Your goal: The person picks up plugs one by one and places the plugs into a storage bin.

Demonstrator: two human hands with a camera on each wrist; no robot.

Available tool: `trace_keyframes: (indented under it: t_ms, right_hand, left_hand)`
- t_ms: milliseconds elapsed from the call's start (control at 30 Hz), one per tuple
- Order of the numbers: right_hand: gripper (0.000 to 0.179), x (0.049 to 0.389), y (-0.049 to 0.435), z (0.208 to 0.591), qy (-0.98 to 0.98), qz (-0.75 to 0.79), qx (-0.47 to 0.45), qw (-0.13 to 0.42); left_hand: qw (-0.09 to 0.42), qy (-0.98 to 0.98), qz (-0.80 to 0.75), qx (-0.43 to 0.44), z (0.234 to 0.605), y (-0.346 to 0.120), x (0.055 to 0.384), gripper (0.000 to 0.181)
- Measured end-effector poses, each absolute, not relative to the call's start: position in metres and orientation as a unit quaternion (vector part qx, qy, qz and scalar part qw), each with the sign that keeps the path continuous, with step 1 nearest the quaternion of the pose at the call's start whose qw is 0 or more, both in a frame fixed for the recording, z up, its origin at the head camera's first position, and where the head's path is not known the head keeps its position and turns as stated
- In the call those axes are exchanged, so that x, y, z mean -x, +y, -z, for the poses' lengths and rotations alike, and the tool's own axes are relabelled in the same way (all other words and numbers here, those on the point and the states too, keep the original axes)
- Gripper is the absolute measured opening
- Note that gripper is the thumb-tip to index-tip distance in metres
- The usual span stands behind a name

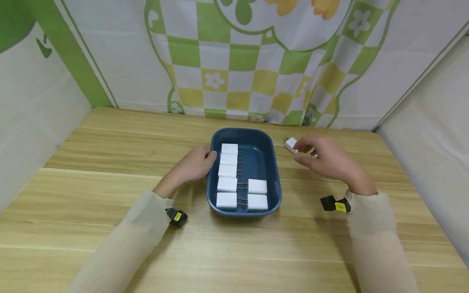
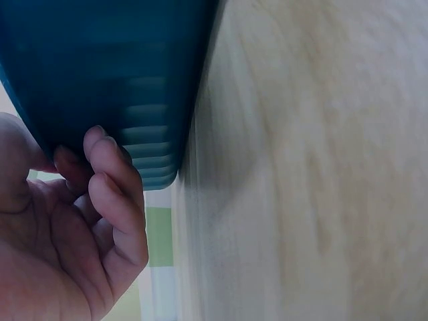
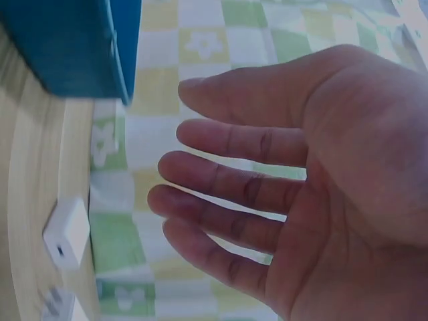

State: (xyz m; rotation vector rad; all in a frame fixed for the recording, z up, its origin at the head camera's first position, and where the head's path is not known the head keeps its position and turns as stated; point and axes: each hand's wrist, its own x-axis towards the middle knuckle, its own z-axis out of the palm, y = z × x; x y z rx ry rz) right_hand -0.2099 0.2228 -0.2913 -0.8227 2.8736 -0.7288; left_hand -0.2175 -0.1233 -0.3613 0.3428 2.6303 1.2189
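My left hand (image 1: 198, 162) grips the left rim of a dark blue plastic basin (image 1: 275, 171), thumb on the rim. In the left wrist view its fingers curl against the basin's outer wall (image 2: 73, 60). White plug chargers lie inside: several in a left column, such as the charger (image 1: 226, 200), and two at the front right, one being the charger (image 1: 257, 186). My right hand (image 1: 326, 158) hovers right of the basin, fingers apart, holding nothing. By its fingertips lies a white charger (image 1: 291, 145); another is partly hidden beneath the hand. The right wrist view shows a charger with a port (image 3: 67, 232) and one with prongs (image 3: 61, 309).
The wooden table (image 1: 110, 171) carries the basin and loose chargers. A green, yellow and white checked curtain (image 1: 242, 69) hangs along the back edge. White fabric walls stand at the left and right. Each wrist bears a small black camera (image 1: 178, 218).
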Motion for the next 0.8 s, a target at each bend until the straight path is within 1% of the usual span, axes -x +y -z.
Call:
trace_keyframes:
  t_ms: [133, 333, 433, 567, 800]
  right_hand:
    - [0.028, 0.215, 0.238, 0.292, 0.946, 0.225, 0.232, 0.033]
    - [0.040, 0.222, 0.259, 0.295, 0.968, 0.179, 0.168, 0.052]
    - [0.046, 0.226, 0.269, 0.299, 0.975, 0.154, 0.152, 0.054]
    - [0.048, 0.230, 0.279, 0.304, 0.980, 0.131, 0.138, 0.056]
    - [0.054, 0.236, 0.291, 0.314, 0.983, 0.120, 0.113, 0.076]
  left_hand:
    - [0.113, 0.895, -0.416, -0.116, 0.362, -0.123, 0.218, 0.044]
    - [0.118, 0.893, -0.418, -0.114, 0.362, -0.123, 0.218, 0.044]
    - [0.120, 0.893, -0.419, -0.114, 0.362, -0.123, 0.218, 0.044]
    - [0.122, 0.892, -0.421, -0.112, 0.362, -0.123, 0.218, 0.043]
    - [0.123, 0.891, -0.423, -0.111, 0.364, -0.124, 0.219, 0.044]
